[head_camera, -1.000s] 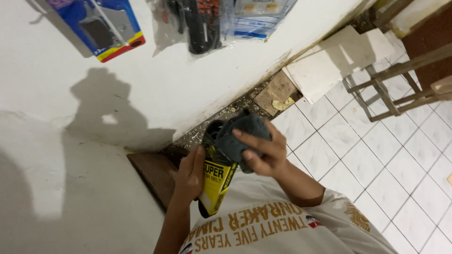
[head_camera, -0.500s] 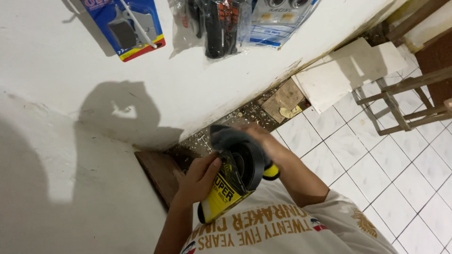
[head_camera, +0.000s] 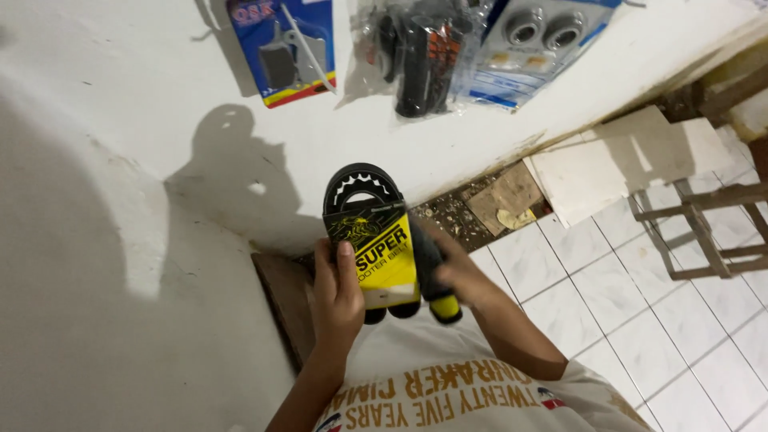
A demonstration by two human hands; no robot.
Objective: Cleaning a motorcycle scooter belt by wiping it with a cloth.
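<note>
Head view: toothed black belt (head_camera: 358, 181) in a yellow and black card sleeve (head_camera: 382, 260), held at centre frame in front of the person's chest
Belt axis: long axis runs up and down the frame, toothed loop sticking out above the sleeve, lower ends showing just below it
Left hand (head_camera: 336, 300): left of the sleeve, fingers wrapped round its edge, thumb pressed on the yellow face
Right hand (head_camera: 460, 276): right of and behind the sleeve, fingers curled against the belt's back edge; both hands touch it, neither nearer
Below: white tiled floor (head_camera: 640, 320), lower right
Wall (head_camera: 120, 200): white, with the person's shadow, left and upper frame
Hanging packs: blue blister pack (head_camera: 282, 48) upper left, clear bags of black parts (head_camera: 424, 52) top centre
Right edge: wooden frame (head_camera: 704, 232), near pale boards (head_camera: 616, 160) leaning on the wall
</note>
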